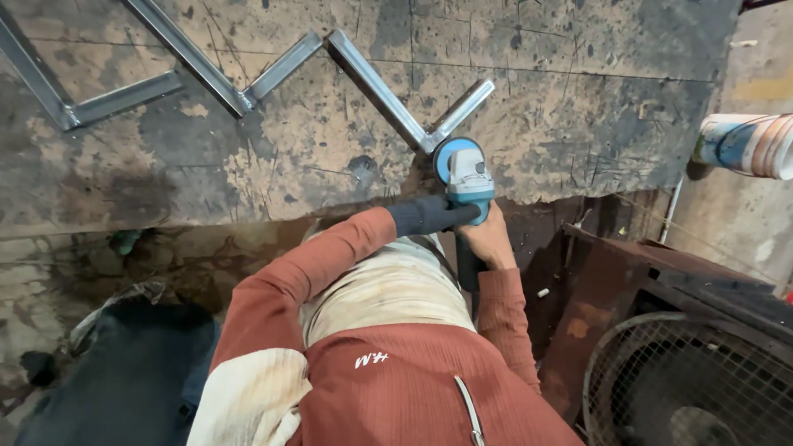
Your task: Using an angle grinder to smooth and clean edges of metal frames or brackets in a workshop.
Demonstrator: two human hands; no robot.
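A teal and grey angle grinder (pixel 467 177) sits at the front edge of a scarred metal worktable (pixel 578 124), its blue disc against the corner joint of an L-shaped metal piece (pixel 396 103). My left hand (pixel 431 215), in a dark glove, grips the grinder's body from the left. My bare right hand (pixel 489 239) wraps the grinder's handle from below. Both sleeves are rust red.
More welded L-shaped metal pieces (pixel 198 66) lie across the table's back left. A rusty metal frame (pixel 611 281) and a wire fan guard (pixel 686 380) stand at the lower right. Rolled sheets (pixel 747 144) lie at the right. A dark bag (pixel 124 372) rests on the floor at left.
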